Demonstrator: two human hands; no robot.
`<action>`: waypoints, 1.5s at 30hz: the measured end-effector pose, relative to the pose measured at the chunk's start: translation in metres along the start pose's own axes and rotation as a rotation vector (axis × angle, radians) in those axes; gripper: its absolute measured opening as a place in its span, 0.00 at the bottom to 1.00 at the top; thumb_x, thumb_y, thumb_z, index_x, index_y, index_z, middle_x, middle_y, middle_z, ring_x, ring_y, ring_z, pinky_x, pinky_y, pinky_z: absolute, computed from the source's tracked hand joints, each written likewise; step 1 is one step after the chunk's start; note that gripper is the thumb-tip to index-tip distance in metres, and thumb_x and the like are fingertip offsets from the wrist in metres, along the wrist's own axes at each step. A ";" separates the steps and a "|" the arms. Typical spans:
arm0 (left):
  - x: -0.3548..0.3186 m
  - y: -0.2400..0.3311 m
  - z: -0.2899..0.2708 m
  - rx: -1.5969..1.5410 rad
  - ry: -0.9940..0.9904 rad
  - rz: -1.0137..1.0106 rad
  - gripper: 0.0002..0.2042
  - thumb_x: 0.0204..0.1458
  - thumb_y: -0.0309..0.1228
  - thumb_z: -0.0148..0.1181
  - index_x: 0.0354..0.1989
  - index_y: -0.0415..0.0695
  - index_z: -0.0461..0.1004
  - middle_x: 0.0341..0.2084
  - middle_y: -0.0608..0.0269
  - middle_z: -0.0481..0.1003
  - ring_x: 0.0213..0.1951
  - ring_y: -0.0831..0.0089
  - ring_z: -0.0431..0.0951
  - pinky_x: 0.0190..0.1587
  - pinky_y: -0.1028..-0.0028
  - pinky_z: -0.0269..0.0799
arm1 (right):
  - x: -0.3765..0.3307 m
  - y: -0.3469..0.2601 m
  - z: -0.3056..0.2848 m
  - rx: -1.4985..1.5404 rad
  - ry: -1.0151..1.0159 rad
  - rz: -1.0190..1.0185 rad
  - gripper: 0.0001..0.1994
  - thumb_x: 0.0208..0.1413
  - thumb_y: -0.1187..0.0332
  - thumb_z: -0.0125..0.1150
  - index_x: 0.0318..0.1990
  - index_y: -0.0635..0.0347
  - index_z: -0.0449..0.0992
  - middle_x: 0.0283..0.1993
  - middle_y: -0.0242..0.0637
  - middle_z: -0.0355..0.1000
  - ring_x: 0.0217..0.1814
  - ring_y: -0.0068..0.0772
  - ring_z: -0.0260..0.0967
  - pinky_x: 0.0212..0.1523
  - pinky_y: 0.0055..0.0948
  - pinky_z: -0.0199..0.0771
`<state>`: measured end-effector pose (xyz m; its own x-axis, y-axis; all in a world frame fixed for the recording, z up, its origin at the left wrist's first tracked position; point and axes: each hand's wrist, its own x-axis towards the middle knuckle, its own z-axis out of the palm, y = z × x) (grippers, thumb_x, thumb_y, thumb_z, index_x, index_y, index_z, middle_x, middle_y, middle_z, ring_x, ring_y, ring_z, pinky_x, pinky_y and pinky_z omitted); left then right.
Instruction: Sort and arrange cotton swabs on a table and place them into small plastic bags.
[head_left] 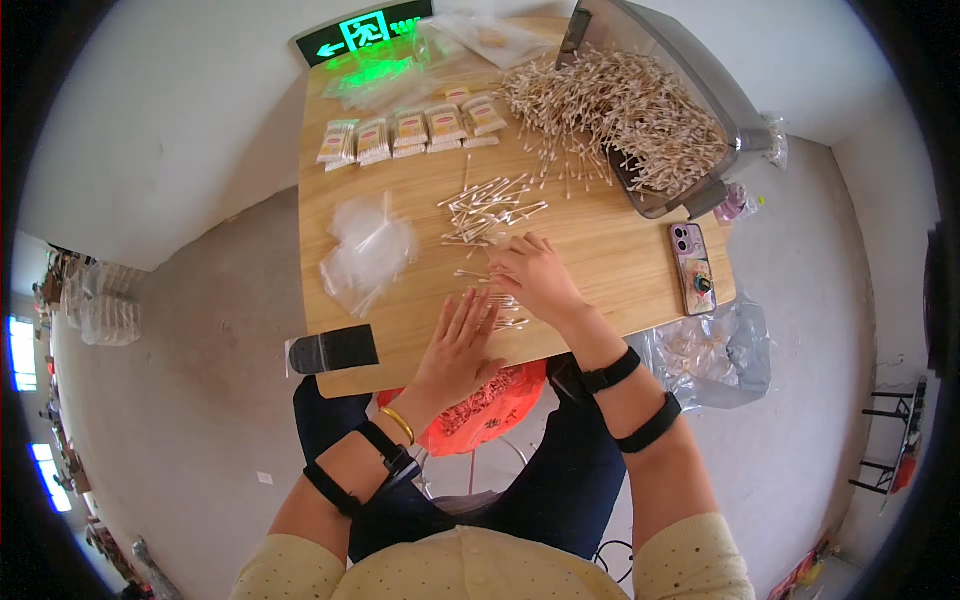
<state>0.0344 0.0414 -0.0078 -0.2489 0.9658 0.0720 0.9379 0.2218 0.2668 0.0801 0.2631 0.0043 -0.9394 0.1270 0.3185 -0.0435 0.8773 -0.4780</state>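
My left hand [460, 342] lies flat near the front edge of the wooden table, fingers stretched out beside a small row of cotton swabs [511, 312]. My right hand [541, 282] is bent over the table just to its right. Its fingers are closed on a few cotton swabs [470, 274], whose tips stick out to the left; the fingertips are partly hidden. Beyond both hands spreads a loose pile of cotton swabs [492, 208]. Left of that pile lies a stack of clear plastic bags [370, 250].
Several filled swab packets [410, 128] stand in a row farther back. A tipped grey bin [690, 90] spills a large heap of swabs [630, 115] at the far right. A phone [692, 268] lies at the right edge, a black pouch [335, 350] at the left. Below hangs a red bag [490, 412].
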 end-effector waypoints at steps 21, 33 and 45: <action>0.020 -0.002 -0.003 0.044 0.035 -0.161 0.45 0.60 0.54 0.57 0.75 0.33 0.50 0.71 0.44 0.57 0.75 0.50 0.52 0.78 0.45 0.34 | -0.024 0.023 -0.029 -0.033 0.039 0.105 0.14 0.53 0.74 0.61 0.44 0.45 0.85 0.57 0.31 0.73 0.62 0.42 0.66 0.63 0.42 0.66; 0.034 -0.026 -0.010 -0.158 0.236 -0.188 0.25 0.60 0.40 0.61 0.63 0.43 0.69 0.61 0.55 0.70 0.65 0.53 0.67 0.73 0.47 0.49 | -0.025 0.010 -0.020 0.104 -0.021 0.245 0.07 0.52 0.66 0.68 0.39 0.51 0.79 0.47 0.36 0.73 0.56 0.46 0.68 0.55 0.45 0.69; 0.063 -0.054 -0.034 -0.208 0.169 -0.147 0.07 0.47 0.31 0.73 0.33 0.48 0.81 0.39 0.70 0.77 0.48 0.65 0.77 0.57 0.59 0.63 | -0.013 0.017 -0.014 -0.081 -0.124 0.189 0.05 0.54 0.69 0.65 0.38 0.52 0.79 0.44 0.39 0.73 0.55 0.45 0.69 0.55 0.43 0.69</action>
<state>-0.0404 0.0856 0.0150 -0.4316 0.8854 0.1725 0.8234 0.3085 0.4763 0.0960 0.2829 0.0033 -0.9630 0.2389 0.1247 0.1595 0.8783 -0.4507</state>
